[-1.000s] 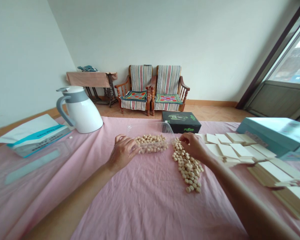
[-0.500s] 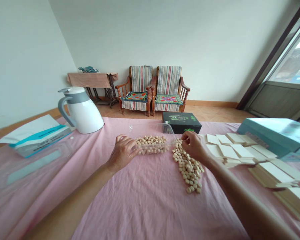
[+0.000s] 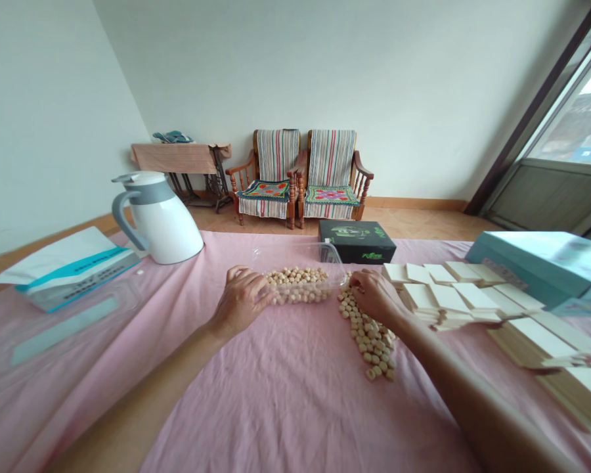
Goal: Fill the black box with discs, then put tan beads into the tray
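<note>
Wooden beads [image 3: 372,341] seem roughly half bagged. The clear bag [image 3: 298,286] is gripped by the left hand [image 3: 241,299], the right hand [image 3: 374,295] is pinched narrow at its mouth, and a pile at centre frame is left loose.

Pink-clothed table [image 3: 285,407] bears jug [image 3: 160,220], beads [image 3: 369,335], slats [image 3: 443,295] — a black box [image 3: 357,241] too.

Tablecloth [image 3: 285,401]: pink woven cloth, matt, faintly creased.
Clear bag [image 3: 303,257]: thin plastic film, glossy, crinkled.
Round beads [image 3: 369,335]: pale bare wood, matt, smooth.
Flat blocks [image 3: 456,295]: pale wood, smooth faces, unvarnished look.
Jug [image 3: 165,226]: white plastic, glossy; grey handle, duller.
Black box [image 3: 357,242]: card, slight sheen.
Armchairs [image 3: 300,174]: varnished turned wood, striped cloth.
</note>
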Motion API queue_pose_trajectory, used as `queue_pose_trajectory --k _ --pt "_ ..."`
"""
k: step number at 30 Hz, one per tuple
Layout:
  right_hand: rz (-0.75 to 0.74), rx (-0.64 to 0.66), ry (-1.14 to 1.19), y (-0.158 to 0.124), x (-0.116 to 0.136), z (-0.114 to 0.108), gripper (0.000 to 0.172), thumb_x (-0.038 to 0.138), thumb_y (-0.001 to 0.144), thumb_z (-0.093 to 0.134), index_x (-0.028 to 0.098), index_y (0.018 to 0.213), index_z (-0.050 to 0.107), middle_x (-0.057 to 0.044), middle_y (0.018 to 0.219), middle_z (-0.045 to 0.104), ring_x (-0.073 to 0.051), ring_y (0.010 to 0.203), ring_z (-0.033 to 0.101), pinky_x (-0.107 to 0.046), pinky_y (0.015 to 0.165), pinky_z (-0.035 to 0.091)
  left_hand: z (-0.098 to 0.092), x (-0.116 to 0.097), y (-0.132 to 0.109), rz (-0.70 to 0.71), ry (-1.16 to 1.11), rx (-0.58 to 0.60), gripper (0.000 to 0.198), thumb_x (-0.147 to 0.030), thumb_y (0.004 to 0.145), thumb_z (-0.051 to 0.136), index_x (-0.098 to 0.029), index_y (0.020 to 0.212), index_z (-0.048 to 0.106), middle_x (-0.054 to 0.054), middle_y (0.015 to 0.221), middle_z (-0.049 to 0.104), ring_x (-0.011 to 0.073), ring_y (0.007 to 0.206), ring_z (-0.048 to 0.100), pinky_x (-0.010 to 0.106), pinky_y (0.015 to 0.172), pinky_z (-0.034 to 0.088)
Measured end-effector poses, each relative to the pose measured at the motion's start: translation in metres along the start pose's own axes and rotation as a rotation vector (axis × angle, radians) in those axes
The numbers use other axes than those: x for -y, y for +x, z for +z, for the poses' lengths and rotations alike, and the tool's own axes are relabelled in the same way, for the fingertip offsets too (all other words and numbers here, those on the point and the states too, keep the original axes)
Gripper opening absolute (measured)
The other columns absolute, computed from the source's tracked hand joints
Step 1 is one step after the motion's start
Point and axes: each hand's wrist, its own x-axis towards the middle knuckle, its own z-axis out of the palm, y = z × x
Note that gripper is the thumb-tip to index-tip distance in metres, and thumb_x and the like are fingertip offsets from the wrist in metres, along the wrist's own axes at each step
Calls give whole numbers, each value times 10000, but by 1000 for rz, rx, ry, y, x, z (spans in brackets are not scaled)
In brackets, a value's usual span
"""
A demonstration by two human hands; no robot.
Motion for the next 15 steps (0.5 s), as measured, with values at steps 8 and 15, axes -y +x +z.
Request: queue_pose_trajectory --k 8,15 --pt "83 -143 64 0 2 -4 104 133 732 486 169 746 582 -48 751 587 -147 669 520 -262 645 380 0 -1 -1 -5 8 -3 171 -284 850 561 -196 714 506 1 683 601 190 750 544 388 858 351" --pt "43 -316 874 7 21 -26 250 285 780 539 167 995 589 -59 870 668 -158 783 638 -283 714 496 2 0 -2 -9 16 8 142 -271 848 544 -199 729 515 10 697 608 194 764 552 399 866 353"
